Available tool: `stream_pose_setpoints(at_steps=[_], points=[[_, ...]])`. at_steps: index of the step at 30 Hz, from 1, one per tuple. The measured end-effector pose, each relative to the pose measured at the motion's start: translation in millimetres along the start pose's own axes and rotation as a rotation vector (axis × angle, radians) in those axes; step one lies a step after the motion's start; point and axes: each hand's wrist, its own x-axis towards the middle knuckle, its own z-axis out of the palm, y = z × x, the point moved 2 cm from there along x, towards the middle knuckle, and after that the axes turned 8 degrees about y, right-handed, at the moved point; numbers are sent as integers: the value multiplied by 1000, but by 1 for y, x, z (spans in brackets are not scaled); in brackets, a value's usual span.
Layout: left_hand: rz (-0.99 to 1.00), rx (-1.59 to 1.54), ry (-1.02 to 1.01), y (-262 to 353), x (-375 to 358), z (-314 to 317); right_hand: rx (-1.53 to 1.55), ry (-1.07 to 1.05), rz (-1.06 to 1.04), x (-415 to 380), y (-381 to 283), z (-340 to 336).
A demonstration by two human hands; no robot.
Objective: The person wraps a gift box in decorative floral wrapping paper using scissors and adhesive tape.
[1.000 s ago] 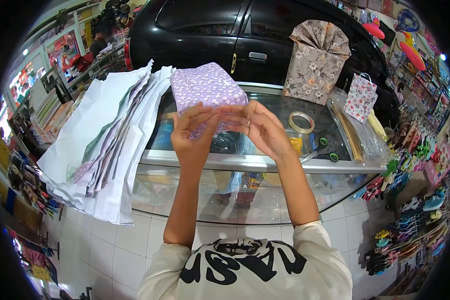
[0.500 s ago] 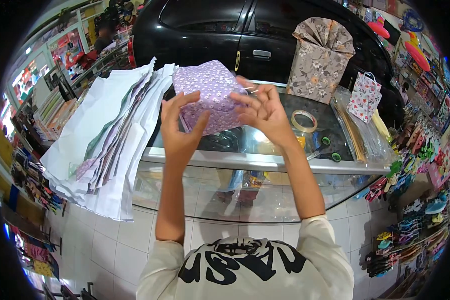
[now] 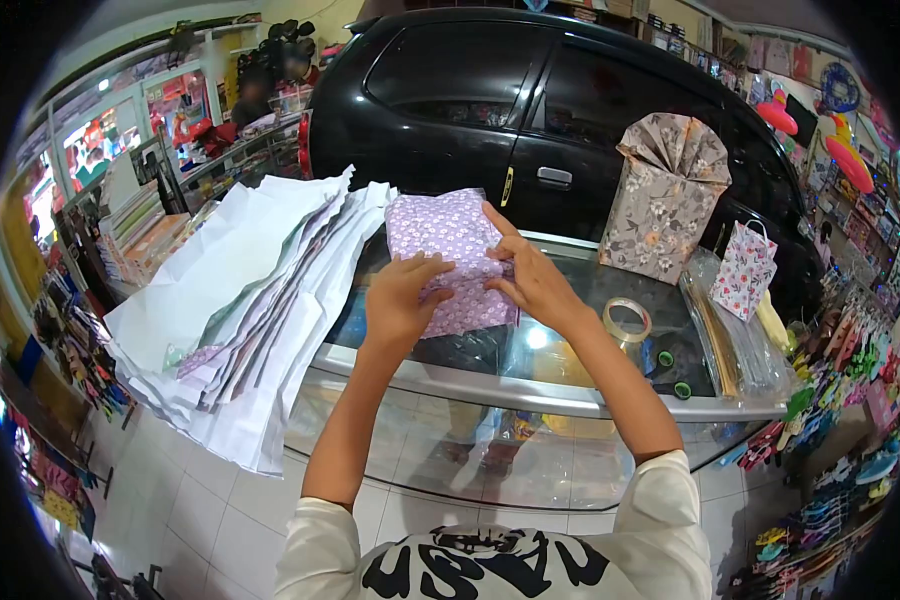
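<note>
A package wrapped in purple paper with small white flowers (image 3: 435, 225) lies on the glass counter in front of me. My left hand (image 3: 405, 297) rests on its lower left face, with fingers and thumb apart. At the right side of the package, my right hand (image 3: 543, 285) has its thumb on the front and its index finger stretched along the edge, gripping the paper. A roll of tape (image 3: 647, 322) is just right of my right forearm. Beside the tape are green-handled scissors (image 3: 681, 390), whose blades are hidden by my arm.
A stack of large paper sheets (image 3: 210, 290) overhangs the counter's front edge (image 3: 450, 380) at the left. A tall floral wrapped package (image 3: 658, 215), a small floral bag (image 3: 745, 272) and clear plastic packets (image 3: 710, 320) stand or lie at right. A black car (image 3: 450, 90) is behind.
The view has shifted, so the counter appears lower. My hands have come down onto the package from just in front of it, and the package now looks less tilted.
</note>
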Motion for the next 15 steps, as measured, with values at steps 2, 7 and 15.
stream_pose_setpoints(at_steps=[2, 7, 15], points=[[-16, 12, -3, -4, -4, 2, -34, -34, 13, 0, 1, -1], [-108, 29, -57, -2, 0, 0, 42, 37, -13, -3, 5, 1], [48, 55, -164, -12, 0, -1, 116, 63, -26, -6, 6, -4]])
